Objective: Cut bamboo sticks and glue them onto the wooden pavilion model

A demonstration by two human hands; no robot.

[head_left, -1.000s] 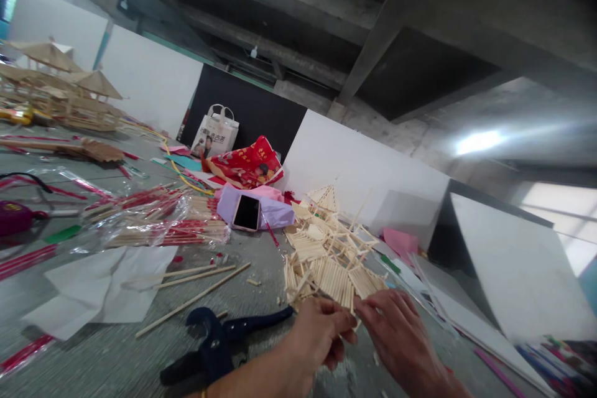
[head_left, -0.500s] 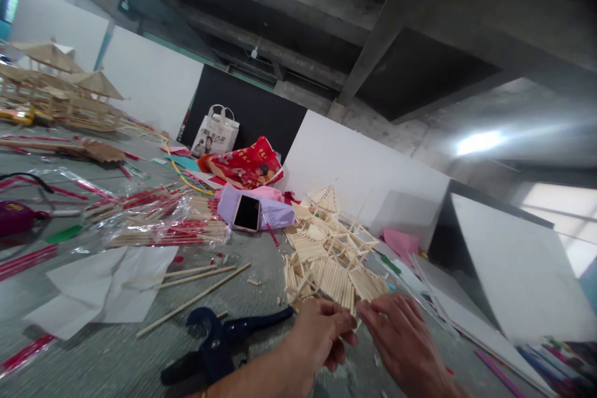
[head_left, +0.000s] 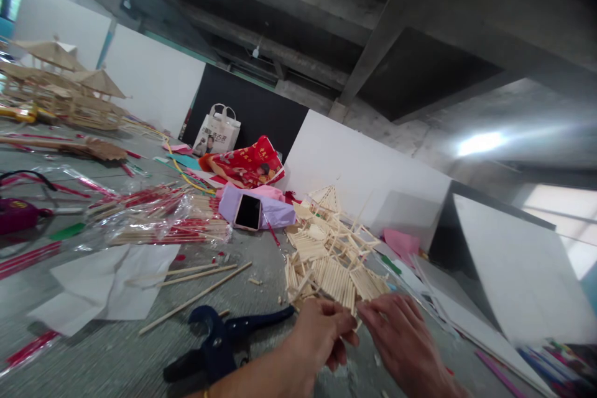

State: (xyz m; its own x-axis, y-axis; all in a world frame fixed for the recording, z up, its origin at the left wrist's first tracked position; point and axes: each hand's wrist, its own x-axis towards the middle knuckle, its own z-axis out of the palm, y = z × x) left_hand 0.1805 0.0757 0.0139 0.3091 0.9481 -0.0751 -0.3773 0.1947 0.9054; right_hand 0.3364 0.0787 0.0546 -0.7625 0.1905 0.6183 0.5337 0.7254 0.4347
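My left hand (head_left: 321, 337) and my right hand (head_left: 401, 339) meet at the near edge of a wooden stick model (head_left: 329, 261) that lies on the grey table (head_left: 107, 354). Fingertips of both hands pinch its front edge between them, the left hand curled, the right one flatter. The model is a pale lattice of thin sticks with a small pointed roof at its far end. Dark blue cutting pliers (head_left: 219, 342) lie just left of my left wrist.
Loose long sticks (head_left: 196, 292) and white paper (head_left: 102, 289) lie to the left, beside plastic packs of sticks (head_left: 158, 221). A phone (head_left: 248, 212) rests on purple paper. Behind stand a red bag (head_left: 245, 165), a white bag (head_left: 217, 130) and white boards (head_left: 513, 261). Finished models (head_left: 60, 90) stand far left.
Both hands stay pinched on the model's near edge; my right hand has slid a little lower. The view has shifted slightly.
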